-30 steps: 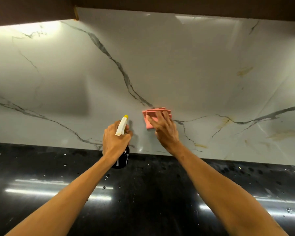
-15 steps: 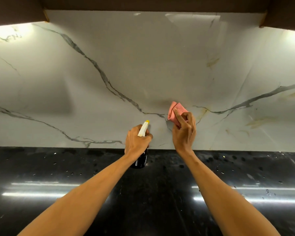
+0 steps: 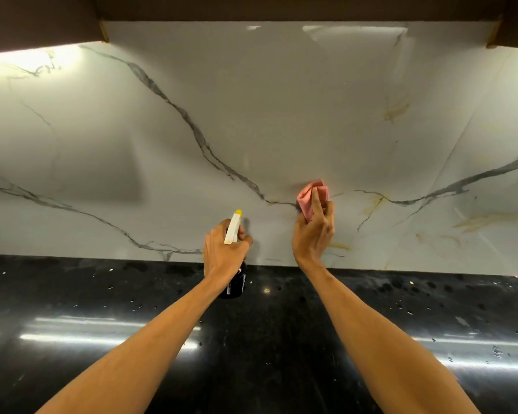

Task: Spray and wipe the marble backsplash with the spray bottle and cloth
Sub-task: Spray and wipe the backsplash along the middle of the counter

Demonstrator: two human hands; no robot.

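Observation:
The white marble backsplash [image 3: 281, 115] with grey veins fills the upper view. My left hand [image 3: 222, 252] grips the spray bottle [image 3: 233, 231], which has a white trigger head with a yellow nozzle tip and a dark body showing below my fist; the nozzle points at the wall. My right hand [image 3: 313, 234] pinches a bunched pink cloth [image 3: 307, 197] against the marble, just right of where a grey vein runs down. The cloth's lower part is hidden behind my fingers.
A glossy black countertop [image 3: 102, 309], speckled with droplets and light reflections, runs below the backsplash. Dark brown cabinets [image 3: 42, 19] overhang the top edge. Yellowish stains [image 3: 396, 110] mark the marble to the right of the cloth.
The cloth went from flat under my spread right hand to bunched in my fingers. Both hands stay side by side while the view has shifted along the wall.

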